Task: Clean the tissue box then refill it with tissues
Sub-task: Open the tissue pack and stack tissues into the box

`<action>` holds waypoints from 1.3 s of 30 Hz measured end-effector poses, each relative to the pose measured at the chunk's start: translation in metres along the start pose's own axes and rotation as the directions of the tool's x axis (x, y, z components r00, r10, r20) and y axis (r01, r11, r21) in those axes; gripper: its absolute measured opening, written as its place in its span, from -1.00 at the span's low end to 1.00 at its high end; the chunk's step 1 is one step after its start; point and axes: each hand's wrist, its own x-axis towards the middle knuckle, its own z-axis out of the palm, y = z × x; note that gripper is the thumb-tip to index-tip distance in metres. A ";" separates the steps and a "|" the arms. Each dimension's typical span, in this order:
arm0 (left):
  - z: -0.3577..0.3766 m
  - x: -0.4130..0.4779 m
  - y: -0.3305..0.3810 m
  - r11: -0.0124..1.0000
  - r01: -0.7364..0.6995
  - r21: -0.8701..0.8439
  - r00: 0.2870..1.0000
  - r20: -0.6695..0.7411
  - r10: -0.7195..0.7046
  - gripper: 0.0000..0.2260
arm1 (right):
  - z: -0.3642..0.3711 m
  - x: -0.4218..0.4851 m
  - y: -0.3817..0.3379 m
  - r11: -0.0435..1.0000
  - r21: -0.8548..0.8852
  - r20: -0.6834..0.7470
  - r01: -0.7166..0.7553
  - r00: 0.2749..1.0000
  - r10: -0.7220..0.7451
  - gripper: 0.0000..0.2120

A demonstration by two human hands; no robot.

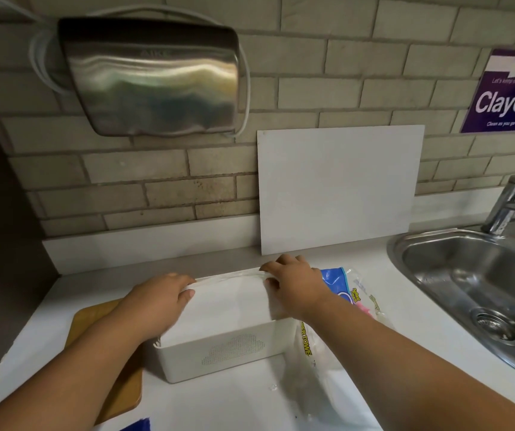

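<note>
White counter [218, 405] carries a white rectangular plastic tissue box [218, 356], where left hand [159, 301] and right hand [293, 284] curl their fingers around opposite ends of the stack of white tissues [228, 306] inside.

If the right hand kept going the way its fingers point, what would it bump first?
Probably the low white ledge under the brick wall. The right hand, gripping the tissues, points far-left past the tissue box rim; only bare counter shows between, though depth is unclear.
</note>
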 end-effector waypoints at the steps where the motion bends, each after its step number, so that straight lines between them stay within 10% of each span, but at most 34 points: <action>1: 0.001 0.002 0.000 1.000 0.000 0.024 1.000 -0.007 0.000 -0.75 | 0.000 0.001 0.000 0.999 -0.053 0.022 -0.002 1.000 0.004 -0.59; 11: 0.000 -0.001 0.009 0.978 -0.086 0.192 0.960 -0.245 0.133 -0.82 | 0.009 0.001 -0.001 0.953 -0.115 -0.069 0.281 0.955 -0.290 -0.70; 20: -0.014 -0.024 0.006 0.993 -0.098 0.064 0.965 0.250 0.079 -0.52 | -0.006 -0.003 0.000 0.937 -0.235 0.260 0.260 0.945 -0.197 -0.60; 26: -0.021 -0.033 0.004 0.975 -0.096 0.199 0.953 0.301 0.033 -0.37 | -0.015 -0.011 0.002 0.923 -0.325 0.343 0.206 0.935 -0.088 -0.51; 34: -0.030 -0.038 0.033 0.986 -0.056 -0.156 0.996 0.056 0.065 -0.56 | -0.045 -0.058 0.038 0.975 0.222 -0.125 -0.020 0.991 0.049 -0.82; 39: -0.017 -0.040 0.099 0.896 -0.243 -0.372 0.970 -0.098 0.223 -0.78 | -0.071 -0.107 0.067 0.921 0.324 -0.012 -0.217 0.972 0.234 -0.73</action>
